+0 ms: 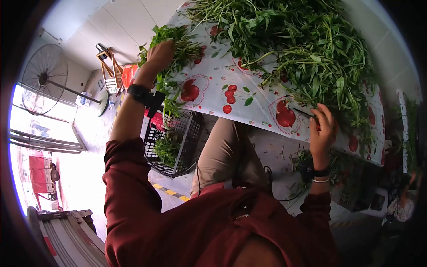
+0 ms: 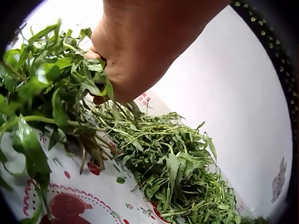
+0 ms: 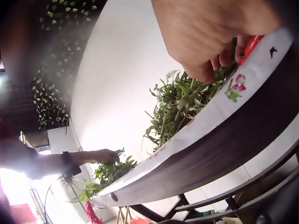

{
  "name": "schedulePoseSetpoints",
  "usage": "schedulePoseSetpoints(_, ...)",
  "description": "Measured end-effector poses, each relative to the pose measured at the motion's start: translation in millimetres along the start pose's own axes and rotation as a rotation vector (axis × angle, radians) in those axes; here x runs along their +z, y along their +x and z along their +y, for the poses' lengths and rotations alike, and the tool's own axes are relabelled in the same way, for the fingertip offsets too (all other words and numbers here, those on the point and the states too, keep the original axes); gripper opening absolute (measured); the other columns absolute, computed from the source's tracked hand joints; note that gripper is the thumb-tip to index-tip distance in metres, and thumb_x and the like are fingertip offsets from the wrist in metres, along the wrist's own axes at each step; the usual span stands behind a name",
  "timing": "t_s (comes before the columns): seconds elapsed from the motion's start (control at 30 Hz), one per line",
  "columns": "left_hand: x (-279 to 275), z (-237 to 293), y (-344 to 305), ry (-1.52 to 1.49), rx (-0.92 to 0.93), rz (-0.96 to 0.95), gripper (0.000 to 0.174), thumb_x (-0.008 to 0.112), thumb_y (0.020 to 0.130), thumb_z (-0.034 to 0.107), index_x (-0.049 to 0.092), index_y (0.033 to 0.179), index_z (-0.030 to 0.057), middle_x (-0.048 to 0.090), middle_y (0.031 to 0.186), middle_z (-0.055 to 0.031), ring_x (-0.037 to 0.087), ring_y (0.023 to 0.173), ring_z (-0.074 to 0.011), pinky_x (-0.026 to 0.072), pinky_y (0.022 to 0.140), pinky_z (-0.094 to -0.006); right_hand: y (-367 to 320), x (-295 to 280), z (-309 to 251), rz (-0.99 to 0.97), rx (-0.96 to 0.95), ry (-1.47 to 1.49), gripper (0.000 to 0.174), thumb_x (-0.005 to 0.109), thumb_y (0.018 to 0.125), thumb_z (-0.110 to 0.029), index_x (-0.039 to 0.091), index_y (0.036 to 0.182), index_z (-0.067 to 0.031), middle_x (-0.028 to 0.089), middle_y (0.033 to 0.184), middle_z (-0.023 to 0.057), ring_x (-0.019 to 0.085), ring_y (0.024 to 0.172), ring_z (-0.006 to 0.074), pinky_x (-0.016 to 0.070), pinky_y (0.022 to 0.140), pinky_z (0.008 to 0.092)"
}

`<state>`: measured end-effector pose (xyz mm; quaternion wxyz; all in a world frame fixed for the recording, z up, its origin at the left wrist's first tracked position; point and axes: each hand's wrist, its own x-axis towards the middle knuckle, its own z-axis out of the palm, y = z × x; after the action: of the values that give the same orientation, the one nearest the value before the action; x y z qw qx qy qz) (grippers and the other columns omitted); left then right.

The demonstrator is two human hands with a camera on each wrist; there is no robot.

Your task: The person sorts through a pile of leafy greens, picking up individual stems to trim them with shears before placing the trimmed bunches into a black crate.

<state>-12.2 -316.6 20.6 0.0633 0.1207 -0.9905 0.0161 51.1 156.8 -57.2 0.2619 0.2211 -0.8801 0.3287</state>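
Observation:
In the head view, my left hand [image 1: 160, 56] grips a bunch of leafy green stems [image 1: 184, 48] at the table's left end. Leaves spill around its fingers in the left wrist view, where the fingertips are partly hidden by the greens [image 2: 60, 88]. My right hand [image 1: 323, 133] is at the table's front edge. Between its thumb and fingers it holds a slim pointed blade [image 1: 303, 112] with a red handle [image 3: 251, 48], its tip toward the left. A large heap of the same greens [image 1: 329, 58] lies just beyond the right hand.
A white tablecloth [image 1: 213, 73] printed with red fruit covers the table. Below its left end stands a black slatted crate [image 1: 178, 153] with greens inside. A standing fan [image 1: 43, 79] and a wooden stool [image 1: 109, 71] are further left. Another dark crate [image 1: 353, 196] sits on the floor at right.

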Motion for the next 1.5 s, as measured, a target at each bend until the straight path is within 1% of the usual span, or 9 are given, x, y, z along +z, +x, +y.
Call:
schedulePoseSetpoints(0.17,27.3,-13.2,19.5,-0.056,-0.017,-0.069,0.03,0.051,0.08,0.031,0.053,0.098,0.0071,0.059,0.101,-0.0155,0.055,0.101,-0.0322,0.0423,0.083,-0.0444,0.4,0.9,0.1,-0.008,0.005,-0.03,0.018,0.054,0.077,0.003,0.059,0.095,0.0041,0.052,0.112,0.0132,0.051,0.104,0.0271,0.0427,0.086,0.0352)
schedulePoseSetpoints(0.33,26.8,-12.7,11.3,-0.191,0.067,-0.14,0.051,0.067,0.065,0.04,0.052,0.098,0.0031,0.06,0.098,-0.0156,0.056,0.097,-0.0327,0.0423,0.083,-0.0417,-1.5,6.1,1.6,-0.002,0.084,0.069,0.018,0.053,0.079,0.003,0.059,0.095,0.0033,0.053,0.111,0.0135,0.053,0.1,0.0269,0.0451,0.081,0.035)
schedulePoseSetpoints(0.63,18.0,-13.0,-10.0,-0.143,0.226,0.127,0.025,0.059,0.072,0.012,0.06,0.098,0.0131,0.059,0.096,-0.0084,0.058,0.091,-0.0313,0.0456,0.078,-0.0408,-1.0,8.7,5.5,-0.007,0.004,-0.039,0.016,0.054,0.078,0.003,0.061,0.093,0.0018,0.055,0.108,0.0113,0.055,0.096,0.026,0.046,0.078,0.035)
schedulePoseSetpoints(0.87,-28.5,-15.1,15.2,0.031,0.336,0.129,0.022,0.055,0.073,0.004,0.063,0.093,0.01,0.059,0.093,-0.0085,0.058,0.089,-0.0301,0.0462,0.075,-0.0401,-2.0,11.2,6.1,0.007,0.04,-0.016,0.015,0.055,0.076,0.003,0.061,0.09,0.0016,0.057,0.105,0.0109,0.055,0.094,0.0262,0.0451,0.08,0.0356)
schedulePoseSetpoints(1.0,1.1,-14.9,39.0,-0.055,0.42,0.151,0.025,0.053,0.072,0.0,0.063,0.093,0.0085,0.059,0.093,-0.0094,0.057,0.091,-0.0311,0.0456,0.077,-0.0401,-2.3,12.0,6.6,0.006,0.06,-0.017,0.015,0.055,0.075,0.003,0.061,0.089,0.0016,0.059,0.101,0.0111,0.056,0.092,0.0269,0.0444,0.079,0.0358)
schedulePoseSetpoints(1.13,54.3,-28.3,54.5,-0.366,0.405,-0.033,0.032,0.048,0.068,-0.005,0.061,0.097,0.0033,0.059,0.098,-0.0142,0.056,0.096,-0.0325,0.0442,0.083,-0.0381,-1.0,11.0,5.1,-0.001,0.062,-0.021,0.015,0.056,0.074,0.004,0.061,0.088,0.0017,0.06,0.097,0.0112,0.056,0.089,0.0272,0.0441,0.078,0.0356)
schedulePoseSetpoints(1.3,51.3,-27.5,46.8,-0.406,0.431,0.054,0.039,0.047,0.067,-0.006,0.059,0.103,0.0024,0.061,0.094,-0.0161,0.059,0.092,-0.0319,0.0451,0.08,-0.0343,-0.5,11.6,5.1,-0.014,0.081,0.017,0.015,0.056,0.073,0.004,0.061,0.087,0.0018,0.06,0.095,0.0107,0.056,0.087,0.027,0.044,0.078,0.0352)
schedulePoseSetpoints(1.37,44.7,-29.1,49.8,-0.457,0.275,-0.151,0.043,0.048,0.066,-0.005,0.058,0.107,0.0037,0.063,0.091,-0.0146,0.06,0.088,-0.0257,0.0457,0.078,-0.032,-0.2,12.7,5.2,-0.028,0.097,0.029,0.016,0.056,0.072,0.004,0.061,0.087,0.0018,0.06,0.095,0.0106,0.056,0.087,0.0269,0.0439,0.078,0.0351)
schedulePoseSetpoints(1.5,38.4,-37.3,58.6,-0.54,0.263,-0.277,0.044,0.05,0.067,-0.002,0.059,0.109,0.0055,0.065,0.09,-0.0112,0.061,0.082,-0.0188,0.0468,0.073,-0.0305,0.3,12.2,5.1,-0.019,0.068,0.004,0.016,0.056,0.072,0.003,0.061,0.087,0.0011,0.061,0.094,0.0099,0.057,0.086,0.0268,0.0438,0.078,0.0349)
